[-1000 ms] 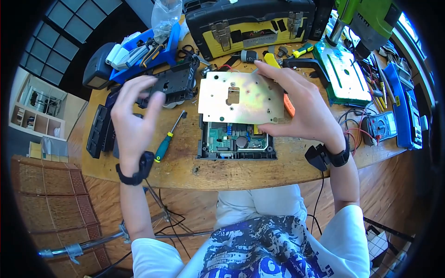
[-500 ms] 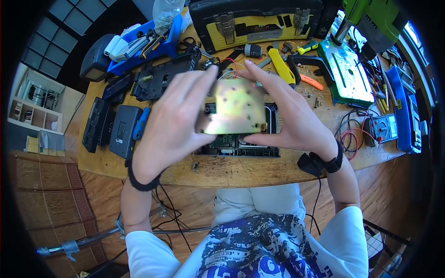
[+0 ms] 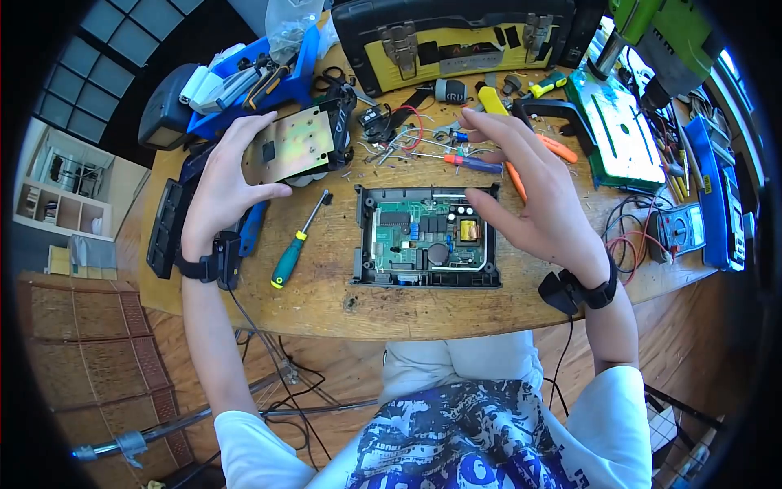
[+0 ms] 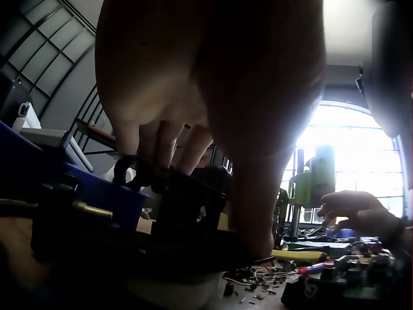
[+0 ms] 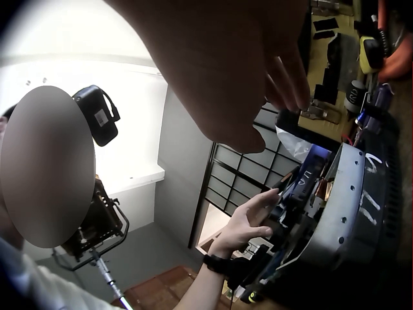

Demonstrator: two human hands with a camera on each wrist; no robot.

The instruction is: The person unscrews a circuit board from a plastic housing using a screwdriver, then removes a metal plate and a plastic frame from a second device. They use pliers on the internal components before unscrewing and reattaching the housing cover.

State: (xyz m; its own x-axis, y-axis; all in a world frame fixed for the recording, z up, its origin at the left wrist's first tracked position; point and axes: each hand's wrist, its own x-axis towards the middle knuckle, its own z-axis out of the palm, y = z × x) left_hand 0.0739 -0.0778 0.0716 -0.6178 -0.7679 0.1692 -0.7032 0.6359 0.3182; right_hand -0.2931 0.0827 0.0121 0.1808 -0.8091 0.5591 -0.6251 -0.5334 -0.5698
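Note:
My left hand (image 3: 218, 186) is at the back left, holding a yellowish metal plate (image 3: 300, 148) with a square cutout between thumb and fingers. The plate overlaps a black plastic frame (image 3: 340, 122). In the left wrist view, the fingers reach down behind dark parts, and the plate is mostly hidden in shadow. My right hand (image 3: 538, 191) hovers with spread fingers at the right of a green circuit board (image 3: 417, 218), holding nothing. The board sits in a black housing (image 3: 423, 282) on the wooden bench. Between the left hand and the housing lies a green-handled screwdriver (image 3: 288, 261).
A black and yellow toolbox (image 3: 456, 53) stands at the back, with a blue tool bin (image 3: 305, 65) to its left. Loose screws, wires and pliers (image 3: 558, 148) lie behind the housing. On the right are a multimeter (image 3: 680, 228) and a green drill press (image 3: 664, 45).
The metal plate has moved from above the circuit board to the back left in my left hand, uncovering the board. My right hand has let go of it and drawn slightly right.

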